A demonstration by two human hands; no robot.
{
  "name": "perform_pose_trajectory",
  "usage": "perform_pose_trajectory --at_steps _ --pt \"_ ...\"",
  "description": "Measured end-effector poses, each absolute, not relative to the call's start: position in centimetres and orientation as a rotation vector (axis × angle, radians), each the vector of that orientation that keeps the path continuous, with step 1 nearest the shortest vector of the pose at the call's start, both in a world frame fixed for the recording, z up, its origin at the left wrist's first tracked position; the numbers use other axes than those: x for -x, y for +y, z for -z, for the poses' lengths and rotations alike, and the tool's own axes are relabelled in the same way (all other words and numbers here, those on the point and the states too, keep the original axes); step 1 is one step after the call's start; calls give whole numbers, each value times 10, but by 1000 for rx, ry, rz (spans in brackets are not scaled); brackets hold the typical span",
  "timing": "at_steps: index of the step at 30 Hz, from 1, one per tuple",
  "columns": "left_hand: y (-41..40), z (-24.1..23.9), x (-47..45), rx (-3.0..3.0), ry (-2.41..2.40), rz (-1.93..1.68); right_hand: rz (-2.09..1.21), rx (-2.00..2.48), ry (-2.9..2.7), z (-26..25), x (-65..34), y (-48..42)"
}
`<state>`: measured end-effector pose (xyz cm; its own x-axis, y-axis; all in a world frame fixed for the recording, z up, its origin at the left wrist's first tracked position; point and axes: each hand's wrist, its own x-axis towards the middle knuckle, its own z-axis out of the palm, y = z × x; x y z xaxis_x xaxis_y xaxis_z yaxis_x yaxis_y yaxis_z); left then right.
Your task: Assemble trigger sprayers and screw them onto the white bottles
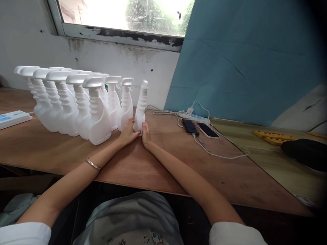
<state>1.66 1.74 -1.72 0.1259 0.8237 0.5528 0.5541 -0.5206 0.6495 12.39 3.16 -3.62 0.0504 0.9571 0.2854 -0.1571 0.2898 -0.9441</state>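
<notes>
Grey printed clothing [133, 217] over the lap is nearest cam, w/ white sleeves [25, 233] at both lower corners. Beyond it, on brown tabletop [163, 160], one white spray bottle [141, 110] is held approx. mid-view, just R of the bottle group [99, 126]. Its lower body is pressed from opp. sides by L hand [129, 132] and R hand [146, 134]; grip narrow, closed low around the bottle, none of it on neck or trigger. Bottle is roughly upright w/ a slight R lean, poss. lens only; base contact can't be confirmed b/c hands cover it. Head is seen more end-on than on the neighbouring bottle [126, 105]. Step in hand is judged to be steadying/positioning. For best results, equal pressure should be applied both sides, thin plastic prob. being easy to dent; base should be set flat before release, and any turn made from the body, not the head. L fingers are v. close to the neighbour (touching or not, can't tell), so sideways push should be avoided, a knock-on topple being the main risk. Phone [208, 130] and cable [230, 158] are well apart, R side.
</notes>
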Motion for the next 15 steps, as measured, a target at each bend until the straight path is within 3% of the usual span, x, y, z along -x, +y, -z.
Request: perform_pose_trajectory --at_steps 4,11,15 --pt "17 21 -19 -2161 1172 -1203 -1056 803 -1285 34 -140 17" --pt "18 23 -19 -2172 1034 -925 -768 1103 -1343 43 -176 12" --pt "17 21 -19 -2053 1096 -883 -965 1053 -1371 35 -206 12"
